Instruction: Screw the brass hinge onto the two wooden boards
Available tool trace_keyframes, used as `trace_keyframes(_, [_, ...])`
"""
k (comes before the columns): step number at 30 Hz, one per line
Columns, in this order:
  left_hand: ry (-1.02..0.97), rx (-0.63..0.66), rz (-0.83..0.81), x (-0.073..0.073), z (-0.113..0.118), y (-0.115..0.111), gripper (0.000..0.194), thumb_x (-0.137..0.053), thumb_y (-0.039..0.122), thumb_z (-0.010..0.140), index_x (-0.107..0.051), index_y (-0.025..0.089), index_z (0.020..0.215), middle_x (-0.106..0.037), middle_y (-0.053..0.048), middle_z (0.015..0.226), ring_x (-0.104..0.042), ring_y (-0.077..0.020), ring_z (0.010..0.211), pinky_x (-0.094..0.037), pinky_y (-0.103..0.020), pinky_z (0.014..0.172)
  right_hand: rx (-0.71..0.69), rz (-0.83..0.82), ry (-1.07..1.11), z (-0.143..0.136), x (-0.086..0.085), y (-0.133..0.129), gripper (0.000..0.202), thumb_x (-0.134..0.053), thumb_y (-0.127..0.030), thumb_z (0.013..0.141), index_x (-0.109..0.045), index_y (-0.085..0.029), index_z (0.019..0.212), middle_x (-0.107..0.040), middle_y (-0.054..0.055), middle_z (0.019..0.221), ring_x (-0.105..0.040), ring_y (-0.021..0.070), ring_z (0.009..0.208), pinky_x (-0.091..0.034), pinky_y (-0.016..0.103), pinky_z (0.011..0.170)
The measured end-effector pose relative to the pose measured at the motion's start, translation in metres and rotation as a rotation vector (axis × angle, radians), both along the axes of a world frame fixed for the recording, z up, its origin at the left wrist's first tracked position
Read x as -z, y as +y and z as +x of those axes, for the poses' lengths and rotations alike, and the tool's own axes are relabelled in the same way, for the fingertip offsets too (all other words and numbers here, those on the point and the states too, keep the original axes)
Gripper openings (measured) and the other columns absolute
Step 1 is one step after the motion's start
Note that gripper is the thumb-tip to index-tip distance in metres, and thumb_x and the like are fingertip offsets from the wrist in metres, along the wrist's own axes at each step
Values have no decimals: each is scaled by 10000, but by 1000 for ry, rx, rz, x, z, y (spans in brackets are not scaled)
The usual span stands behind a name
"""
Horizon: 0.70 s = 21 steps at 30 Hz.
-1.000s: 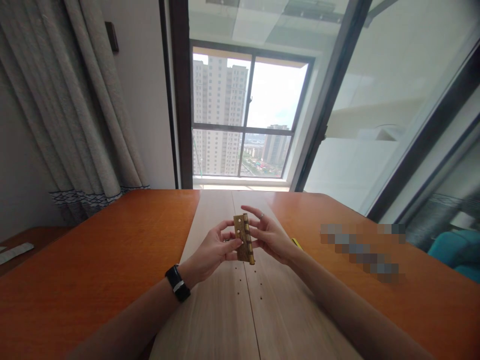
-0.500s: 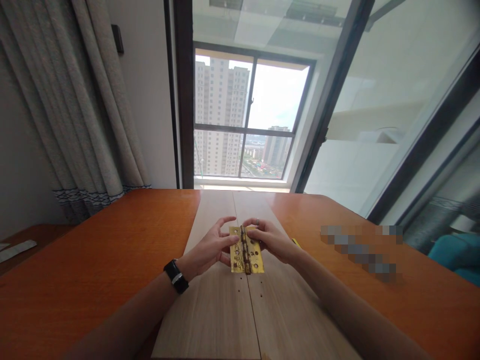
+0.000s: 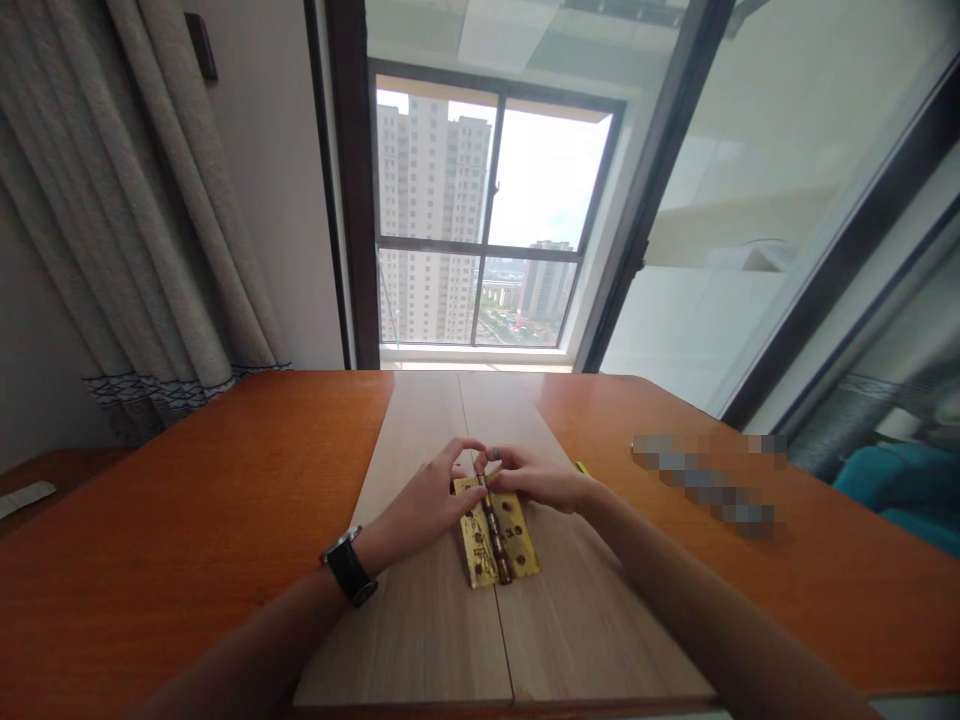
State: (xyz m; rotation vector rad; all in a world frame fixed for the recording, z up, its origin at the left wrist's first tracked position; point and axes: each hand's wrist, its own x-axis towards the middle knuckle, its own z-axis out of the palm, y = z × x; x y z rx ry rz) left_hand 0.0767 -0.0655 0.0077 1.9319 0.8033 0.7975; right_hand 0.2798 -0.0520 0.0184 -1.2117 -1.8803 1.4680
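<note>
A brass butt hinge with dark stains lies spread open, its barrel close to the seam between two pale wooden boards. The left board and right board are side by side. My left hand grips the upper left leaf, thumb on top and some fingers hidden behind. My right hand holds the upper right leaf near the barrel, fingertips bent close to my left fingers. Screw holes show in both leaves. Whether the hinge rests fully flat on the boards I cannot tell.
Beneath the boards is an orange-brown table. A small yellow thing shows past my right wrist. Farther right, a pixelated patch hides something. A grey curtain hangs at left; a window is ahead.
The hinge has come down toward me and lower over the boards, turning slightly. It now covers the small holes that showed in the boards. My hands stay on its upper end.
</note>
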Motion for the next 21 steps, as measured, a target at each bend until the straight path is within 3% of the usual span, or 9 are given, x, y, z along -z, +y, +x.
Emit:
trace_keyframes(3, [118,-54,152,-2,1,-3,432,-589,234,878,-494,228,1299,-662,9,819,-646,-177,777,-485,-272,743,-31,49,-45,2,1,1,173,-611,-267,743,-540,-188,879,-559,-45,671,-545,101,579,-415,186,482])
trace_keyframes(7, [195,-110,283,5,2,-3,427,-599,221,875,-517,242,1294,-634,-22,930,-632,-196,866,-483,-317,836,-80,126,-154,4,-1,2,94,-581,-218,748,-505,-190,797,-511,-68,576,-487,94,457,-374,197,413])
trace_keyframes(10, [222,-131,365,12,2,0,408,-615,214,871,-535,240,1270,-606,-27,919,-613,-212,894,-484,-341,855,-105,224,-215,4,-4,2,67,-572,-156,733,-511,-184,738,-488,-70,563,-452,82,474,-352,196,447])
trace_keyframes(14, [224,-134,376,15,1,3,521,-669,182,829,-485,232,1314,-583,-14,893,-606,-209,886,-489,-335,850,-99,353,-282,4,-3,2,69,-564,-102,723,-550,-169,717,-566,-33,666,-507,100,626,-393,216,587])
trace_keyframes(21, [285,-140,455,12,-2,3,560,-678,164,836,-454,235,1345,-569,-7,889,-599,-199,863,-502,-333,828,-110,414,-398,7,-1,0,85,-639,-198,754,-599,-168,824,-609,-19,722,-501,105,595,-375,233,567])
